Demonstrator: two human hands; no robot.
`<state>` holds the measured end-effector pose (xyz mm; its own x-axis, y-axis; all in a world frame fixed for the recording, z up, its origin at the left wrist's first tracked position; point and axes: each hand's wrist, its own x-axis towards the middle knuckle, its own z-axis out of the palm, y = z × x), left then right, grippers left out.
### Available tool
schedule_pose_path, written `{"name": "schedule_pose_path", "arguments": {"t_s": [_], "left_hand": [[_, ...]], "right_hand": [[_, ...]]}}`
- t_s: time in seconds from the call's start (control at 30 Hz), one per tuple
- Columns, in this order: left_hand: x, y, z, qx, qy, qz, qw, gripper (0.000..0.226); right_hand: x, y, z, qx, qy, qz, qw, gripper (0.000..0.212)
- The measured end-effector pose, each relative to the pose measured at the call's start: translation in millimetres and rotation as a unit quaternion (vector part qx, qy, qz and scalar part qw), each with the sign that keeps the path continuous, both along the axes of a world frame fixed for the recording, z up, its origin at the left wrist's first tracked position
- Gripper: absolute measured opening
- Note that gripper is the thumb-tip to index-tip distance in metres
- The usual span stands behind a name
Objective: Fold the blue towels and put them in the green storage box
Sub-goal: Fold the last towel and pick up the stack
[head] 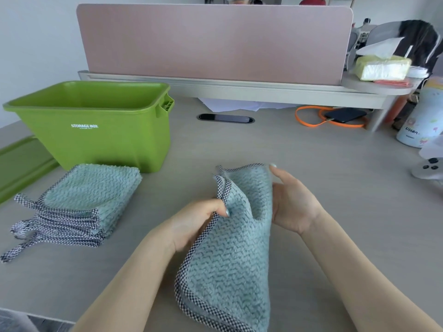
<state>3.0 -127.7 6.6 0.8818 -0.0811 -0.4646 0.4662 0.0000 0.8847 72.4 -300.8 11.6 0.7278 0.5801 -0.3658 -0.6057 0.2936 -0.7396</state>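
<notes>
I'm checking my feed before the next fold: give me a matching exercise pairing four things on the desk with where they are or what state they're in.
Things:
1. green storage box
2. stack of folded towels
3. blue towel
4. green lid

Places or states:
A. held up in both hands, left hand pinching its checked edge, right hand alongside
B. flat on the desk, left of the box
C. upright, open at the top
D. on the desk in front of the box

Pairs: 1-C, 2-D, 3-A, 4-B

Bare forearms — no sleeves; pale polished nails.
</notes>
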Motion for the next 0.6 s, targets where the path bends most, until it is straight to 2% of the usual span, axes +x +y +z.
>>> {"name": "schedule_pose_path", "arguments": {"t_s": [0.07,0.13,0.27,0.33,0.4,0.43,0.5,0.57,0.6], "left_hand": [[2,-2,-2,-0.027,-0.057,-0.009,0.998,0.017],[8,-3,-5,-0.061,-0.135,0.020,0.989,0.026],[13,-1,-8,-0.071,-0.214,0.105,0.969,0.029],[13,1,-11,-0.024,-0.258,0.131,0.957,0.044],[13,1,-12,0.080,-0.313,0.132,0.937,0.055],[14,2,-12,0.118,-0.331,0.128,0.927,0.054],[18,3,-16,0.136,-0.335,0.131,0.923,0.037],[21,3,-19,0.130,-0.298,0.156,0.933,0.016],[22,3,-21,0.121,-0.273,0.170,0.939,0.013]], "right_hand": [[1,-1,1,0.016,-0.035,-0.021,0.999,0.043],[1,-1,1,0.015,-0.056,-0.012,0.998,0.037],[-3,4,1,-0.011,-0.094,-0.001,0.995,0.038],[-4,7,0,-0.030,-0.117,-0.020,0.992,0.050],[-3,8,-1,-0.037,-0.135,-0.053,0.989,0.058],[-3,8,-1,-0.030,-0.142,-0.066,0.987,0.056],[-3,8,-1,-0.005,-0.158,-0.079,0.984,0.050],[-3,9,0,0.019,-0.169,-0.075,0.983,0.051],[-4,9,1,0.025,-0.174,-0.073,0.982,0.053]]}}
